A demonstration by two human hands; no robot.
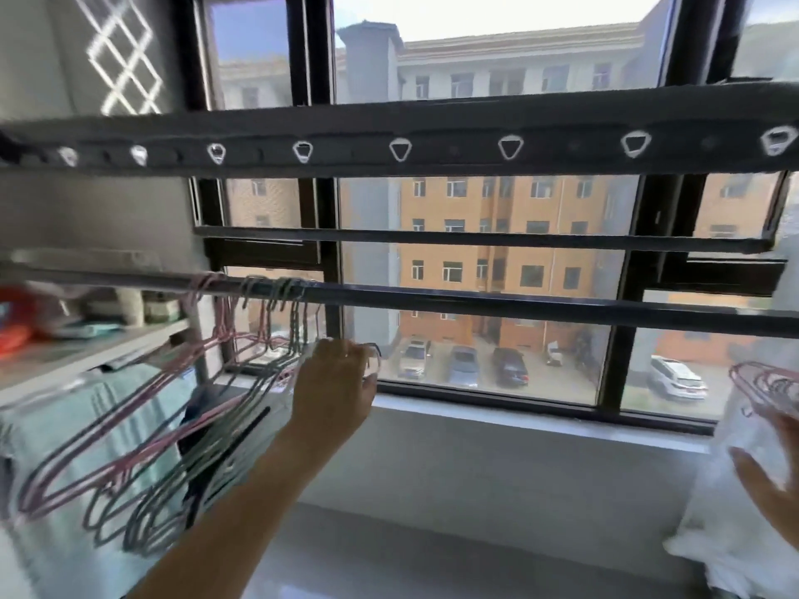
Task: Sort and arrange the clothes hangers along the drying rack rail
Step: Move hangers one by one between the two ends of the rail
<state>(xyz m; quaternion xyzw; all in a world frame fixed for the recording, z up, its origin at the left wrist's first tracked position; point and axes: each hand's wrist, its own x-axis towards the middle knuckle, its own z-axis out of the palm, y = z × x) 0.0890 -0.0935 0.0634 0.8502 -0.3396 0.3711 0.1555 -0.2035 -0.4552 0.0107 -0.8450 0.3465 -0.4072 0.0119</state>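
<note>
Starting far left: white shelf (86, 361) with blurred clutter, teal cloth (65, 425) draped below it. Bunched at left end of thin dark drying rail (475, 302): pink and grey-green wire hangers (151, 425), hooks crowded together on the rail, bodies angled out toward near left and blurred. Probably mid-shove, hence the tilt.

Left hand (337, 382) up at right edge of that bunch, back toward camera. Fingers (367, 361) curled over a thin wire, likely the outermost hanger. Gripped there presumably to peel it off and slide it right along the rail. Rest of rail to the right bare, so spacing not yet done. Early in task, by the look of it.

Above: broad dark upper bar (432, 136) with a row of white triangular rings, unused.

Far right: second cluster of pink wire hangers (769, 386) against white translucent bag (752, 425), right hand (774, 490) beneath. Cannot tell finger state there: cropped by frame edge, veiled by bag. Likely parked as feed stock for the rail.
</note>
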